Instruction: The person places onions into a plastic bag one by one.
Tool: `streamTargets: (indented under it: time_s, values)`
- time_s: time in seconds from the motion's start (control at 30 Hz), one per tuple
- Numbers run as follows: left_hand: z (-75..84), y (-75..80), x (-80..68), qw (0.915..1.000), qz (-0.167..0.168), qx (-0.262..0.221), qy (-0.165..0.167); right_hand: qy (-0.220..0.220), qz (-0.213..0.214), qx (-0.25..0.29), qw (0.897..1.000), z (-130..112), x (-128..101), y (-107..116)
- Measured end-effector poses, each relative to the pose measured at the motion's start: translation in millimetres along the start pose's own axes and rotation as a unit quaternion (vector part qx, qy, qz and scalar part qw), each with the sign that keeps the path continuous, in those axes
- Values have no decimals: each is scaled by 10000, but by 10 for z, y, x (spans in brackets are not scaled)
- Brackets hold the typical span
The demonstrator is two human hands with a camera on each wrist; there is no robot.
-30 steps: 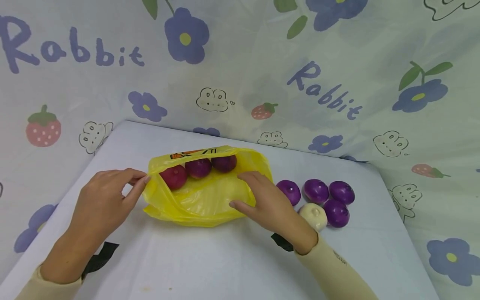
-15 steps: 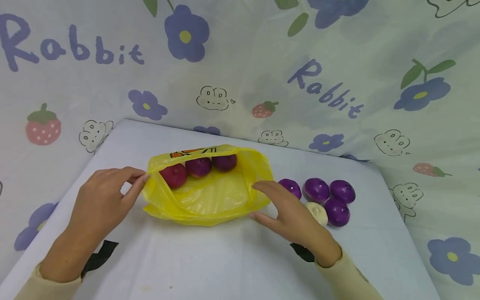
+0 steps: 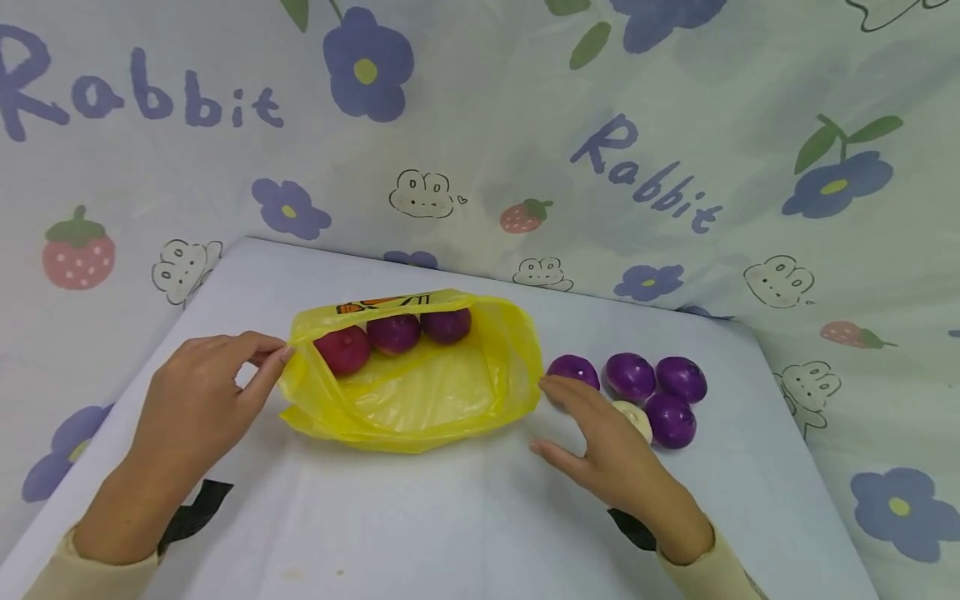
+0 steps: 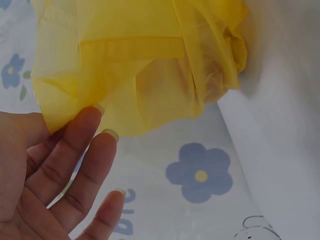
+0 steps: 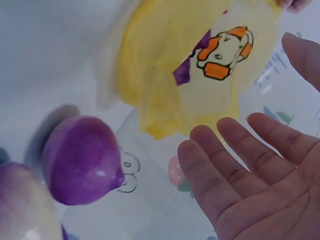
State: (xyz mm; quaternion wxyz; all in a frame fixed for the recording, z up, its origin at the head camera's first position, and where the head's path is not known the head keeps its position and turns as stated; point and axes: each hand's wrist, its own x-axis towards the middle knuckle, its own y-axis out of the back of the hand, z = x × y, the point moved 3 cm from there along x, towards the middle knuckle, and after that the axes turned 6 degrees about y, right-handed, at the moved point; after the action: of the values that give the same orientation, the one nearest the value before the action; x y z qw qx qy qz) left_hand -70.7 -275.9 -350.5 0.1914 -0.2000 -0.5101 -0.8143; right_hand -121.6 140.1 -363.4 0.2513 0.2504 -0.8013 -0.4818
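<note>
Left hand: we see our left hand [image 3: 198, 392] at the bag's left edge, thumb and forefinger pinching the yellow film; in the left wrist view the other fingers [image 4: 75, 150] lie fairly straight under the plastic.
Right hand: our right hand [image 3: 611, 454] hovers open with fingers spread and relaxed, holding nothing, just right of the bag and just in front of the loose onions; the right wrist view shows the palm bare.
Bag: the yellow bag [image 3: 420, 392] lies on the table near its middle, mouth held open toward us, an orange print on its far flap.
Inside the bag: we count three onions [image 3: 393, 332] in a row along the far side, one reddish, two purple.
Loose onions: four purple onions [image 3: 633, 375] sit in a cluster to the right of the bag, touching one another, and a white one [image 3: 637, 417] lies among them, partly hidden by our right hand.
Table: a white table [image 3: 420, 525] carries it all.
Backdrop: a printed cloth [image 3: 480, 150] with flowers, strawberries and the word Rabbit hangs behind.
</note>
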Motion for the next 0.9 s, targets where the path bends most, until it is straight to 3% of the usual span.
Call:
streamTargets:
  time_s: [0.43,0.63,0.9]
  values:
    - [16,-53,6,10000,-21,-2,-39,-425,460,-843,9945,337,-200,19]
    - [22,-57,13,10000,44,8,-57,-427,625,-849,9935,526,-170,14]
    - [2,-38,1,10000,2,24,31,-620,453,-697,9946,679,-109,-54]
